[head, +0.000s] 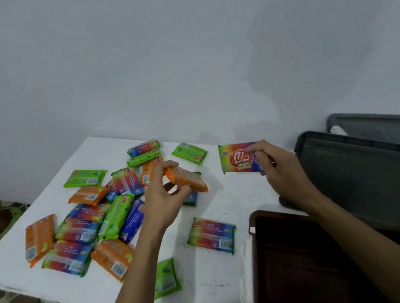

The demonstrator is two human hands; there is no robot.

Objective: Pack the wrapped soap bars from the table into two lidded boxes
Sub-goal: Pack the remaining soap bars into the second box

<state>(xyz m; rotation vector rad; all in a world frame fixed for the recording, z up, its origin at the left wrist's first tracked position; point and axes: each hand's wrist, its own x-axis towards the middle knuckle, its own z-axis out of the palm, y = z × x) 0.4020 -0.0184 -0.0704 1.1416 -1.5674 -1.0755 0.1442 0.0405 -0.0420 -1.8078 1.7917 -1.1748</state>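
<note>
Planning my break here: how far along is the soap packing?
Done: nothing visible; the dark red box and the grey box stand open with nothing showing inside. In hand: the left hand grips an orange bar, the right hand a rainbow bar. Left: many bars lie scattered on the table, and both boxes need closing.

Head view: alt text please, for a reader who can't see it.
A person's left hand holds an orange soap bar and the right hand a rainbow-wrapped bar above a white table. More green, orange and rainbow bars lie scattered on its left side; a dark brown box and a grey box sit at the right.
</note>
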